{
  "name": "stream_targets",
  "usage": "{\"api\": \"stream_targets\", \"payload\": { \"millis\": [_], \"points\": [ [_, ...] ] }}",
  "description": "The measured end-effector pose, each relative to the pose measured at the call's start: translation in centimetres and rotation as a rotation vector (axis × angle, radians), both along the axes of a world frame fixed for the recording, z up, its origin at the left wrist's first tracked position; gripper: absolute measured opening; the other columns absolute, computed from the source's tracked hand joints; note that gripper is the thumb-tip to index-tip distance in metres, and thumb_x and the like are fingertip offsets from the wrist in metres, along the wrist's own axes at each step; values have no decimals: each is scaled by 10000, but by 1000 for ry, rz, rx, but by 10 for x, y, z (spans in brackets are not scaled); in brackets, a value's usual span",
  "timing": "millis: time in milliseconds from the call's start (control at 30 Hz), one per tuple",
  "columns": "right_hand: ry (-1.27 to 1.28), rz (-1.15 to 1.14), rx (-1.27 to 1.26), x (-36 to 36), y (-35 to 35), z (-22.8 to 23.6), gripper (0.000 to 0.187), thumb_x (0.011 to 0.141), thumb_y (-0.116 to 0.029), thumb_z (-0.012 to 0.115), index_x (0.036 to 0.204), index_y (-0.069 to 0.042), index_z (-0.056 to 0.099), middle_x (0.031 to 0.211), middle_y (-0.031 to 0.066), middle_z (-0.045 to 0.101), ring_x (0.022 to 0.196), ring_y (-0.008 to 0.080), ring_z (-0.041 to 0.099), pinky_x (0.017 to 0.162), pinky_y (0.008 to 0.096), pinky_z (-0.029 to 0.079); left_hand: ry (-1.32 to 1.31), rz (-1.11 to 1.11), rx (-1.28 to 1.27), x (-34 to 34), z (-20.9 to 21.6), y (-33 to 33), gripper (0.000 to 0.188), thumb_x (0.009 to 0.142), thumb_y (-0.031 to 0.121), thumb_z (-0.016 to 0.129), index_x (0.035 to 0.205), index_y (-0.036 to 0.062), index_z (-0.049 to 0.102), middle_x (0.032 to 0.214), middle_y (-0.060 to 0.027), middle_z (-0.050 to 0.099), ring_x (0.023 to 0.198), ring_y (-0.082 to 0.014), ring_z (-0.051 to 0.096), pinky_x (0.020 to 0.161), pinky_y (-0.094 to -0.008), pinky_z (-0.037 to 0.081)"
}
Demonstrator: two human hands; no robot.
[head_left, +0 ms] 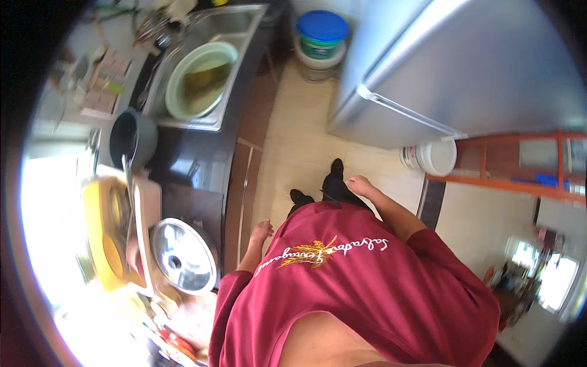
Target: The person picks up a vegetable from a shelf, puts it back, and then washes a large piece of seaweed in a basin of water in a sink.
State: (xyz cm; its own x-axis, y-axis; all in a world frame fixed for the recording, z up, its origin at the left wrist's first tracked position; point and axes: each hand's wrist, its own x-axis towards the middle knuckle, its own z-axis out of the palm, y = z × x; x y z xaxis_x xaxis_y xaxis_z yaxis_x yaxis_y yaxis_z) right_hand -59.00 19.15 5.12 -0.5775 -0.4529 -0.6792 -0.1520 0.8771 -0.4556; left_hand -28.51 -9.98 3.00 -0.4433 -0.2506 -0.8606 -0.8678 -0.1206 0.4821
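Note:
My left hand point(263, 230) hangs beside the front of the dark counter, holding nothing, its fingers slightly apart. Over on the right, my right hand point(359, 186) is loosely closed in front of my leg, with no object showing in it. Neither hand touches anything that I can see. Closest to my left hand on the counter point(189, 202) is a round shiny metal lid point(194, 257). A dark grey pot point(137, 137) stands farther along, short of the sink.
In the steel sink point(251, 24) sits a pale green basin point(174, 92) of water with something brownish-green inside. A blue-lidded bucket point(323, 27) stands at the far wall. On the right are a silver fridge point(477, 67), a white bucket point(439, 157) and an orange-brown shelf point(489, 156).

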Motion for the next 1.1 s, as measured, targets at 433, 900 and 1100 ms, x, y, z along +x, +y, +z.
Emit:
{"api": "stream_targets", "payload": {
  "millis": [433, 900, 1100],
  "points": [
    [73, 205, 274, -15, -16, -33, 544, 850, -546, 335, 1022, -124, 632, 976, 141, 622, 994, 262, 550, 847, 386, 425, 137, -42, -214, 47, -30, 24, 389, 836, 319, 500, 945, -43, 591, 864, -165, 632, 726, -236, 618, 680, -327, 483],
    [-293, 343, -67, 20, -66, 4, 589, 886, -515, 312, 966, -11, 605, 948, 179, 616, 918, 279, 566, 818, 345, 414, 4, 349, -23, 92, -82, 9, 313, 811, 282, 518, 840, -24, 581, 732, -135, 625, 577, -215, 602, 537, -343, 475],
    [-151, 476, -37, -2, -30, -29, 593, 872, -534, 334, 938, -14, 612, 899, 148, 627, 831, 288, 571, 778, 359, 421, 39, 332, -50, 88, -79, 23, 358, 802, 299, 503, 851, -46, 584, 698, -143, 621, 545, -225, 588, 528, -341, 473]
  ]
}}
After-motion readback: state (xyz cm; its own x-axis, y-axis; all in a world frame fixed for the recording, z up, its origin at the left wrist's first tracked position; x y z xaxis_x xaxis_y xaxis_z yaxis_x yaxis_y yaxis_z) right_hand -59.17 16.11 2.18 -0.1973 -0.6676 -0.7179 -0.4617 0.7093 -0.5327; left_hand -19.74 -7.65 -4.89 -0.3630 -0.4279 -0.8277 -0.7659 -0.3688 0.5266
